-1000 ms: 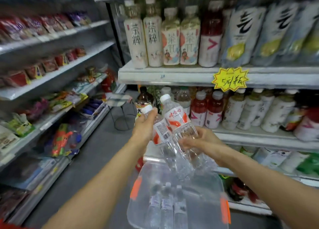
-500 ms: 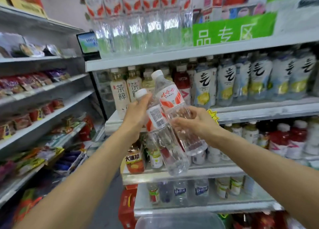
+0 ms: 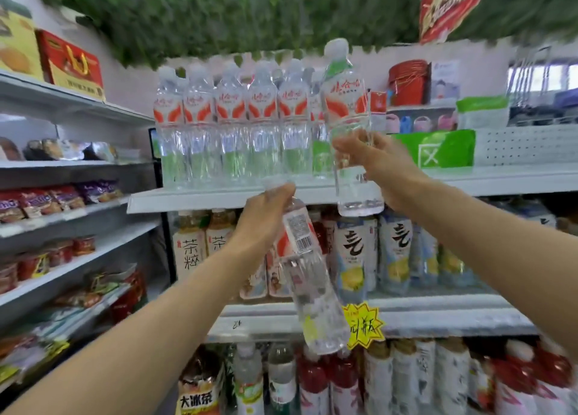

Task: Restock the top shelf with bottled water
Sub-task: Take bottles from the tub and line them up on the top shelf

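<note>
- At centre right of the frame, right hand [image 3: 380, 161] curled round the middle of an upright water bottle [image 3: 347, 126], fingers wrapped across its clear body just under the red and white label
- Raised to the level of the top shelf [image 3: 194, 199], that bottle's base hanging at the shelf's front edge, white cap up near the green foliage [image 3: 219, 11] at the top of the frame
- Just left of it, a row of matching water bottles [image 3: 231, 126] standing upright on the top shelf, side by side, the rightmost close beside the held bottle
- At centre frame, lower down, left hand [image 3: 266, 220] gripping a second water bottle [image 3: 305, 277] by its neck and shoulder, fingers closed over the cap end
- Tilted, this second bottle, top toward the upper left and base toward the lower right, barcode panel of the label facing the camera, hanging in front of the drinks shelves beneath the top shelf
- Behind the lower end of it, a yellow starburst price tag [image 3: 364, 325] on the edge of a lower shelf
- Across the shelf under the top one, tall tea and juice bottles [image 3: 353, 252] with white labels, somewhat blurred
- At upper left of the frame, red and yellow boxes [image 3: 70, 61] on a side shelf; snack packets [image 3: 40, 200] on the shelves below
- At upper right, a red hanging sign [image 3: 450, 4], and a green packet [image 3: 438, 148] on the top shelf to the right of the right hand
</note>
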The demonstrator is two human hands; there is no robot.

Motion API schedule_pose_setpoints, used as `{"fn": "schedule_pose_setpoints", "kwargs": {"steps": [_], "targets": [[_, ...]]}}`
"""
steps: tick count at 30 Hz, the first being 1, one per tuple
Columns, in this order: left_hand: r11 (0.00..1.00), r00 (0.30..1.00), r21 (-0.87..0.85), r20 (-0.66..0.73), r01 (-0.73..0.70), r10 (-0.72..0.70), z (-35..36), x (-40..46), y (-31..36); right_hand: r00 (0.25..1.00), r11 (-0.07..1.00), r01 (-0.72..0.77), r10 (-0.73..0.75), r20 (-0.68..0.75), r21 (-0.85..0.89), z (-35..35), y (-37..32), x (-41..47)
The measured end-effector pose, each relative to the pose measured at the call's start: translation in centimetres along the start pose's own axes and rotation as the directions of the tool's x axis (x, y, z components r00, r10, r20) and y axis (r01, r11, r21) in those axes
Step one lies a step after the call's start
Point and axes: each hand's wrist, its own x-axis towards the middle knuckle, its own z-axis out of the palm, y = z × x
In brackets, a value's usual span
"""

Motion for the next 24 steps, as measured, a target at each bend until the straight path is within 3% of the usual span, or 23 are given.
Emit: {"fn": "schedule_pose_setpoints", "kwargs": {"steps": [5, 12, 18, 24], "targets": [[0.997, 0.999, -0.075, -0.043, -0.035, 0.032, 1.6, 3.5, 3.0, 1.0, 0.998, 0.005, -0.003, -0.024, 0.07, -0.4, -0.1, 6.4], [1.0, 0.996, 0.023, -0.092, 0.013, -0.01, 2.8, 7.0, 4.1, 0.996, 0.996, -0.08, 0.078, 0.047, 0.045, 0.5, 2.5, 10.3], [0.997, 0.994, 0.051, -0.103, 0.051, -0.046, 2.6, 8.3, 3.9, 0.991, 0.997, -0.064, 0.068, 0.118, -0.038, 0.4, 6.2, 14.4], [0.994, 0.996, 0.087, -0.066, 0.062, -0.056, 2.6, 9.0, 3.6, 0.993, 0.976, -0.06, 0.08, 0.09, -0.211, -0.2, 6.2, 10.6]]}}
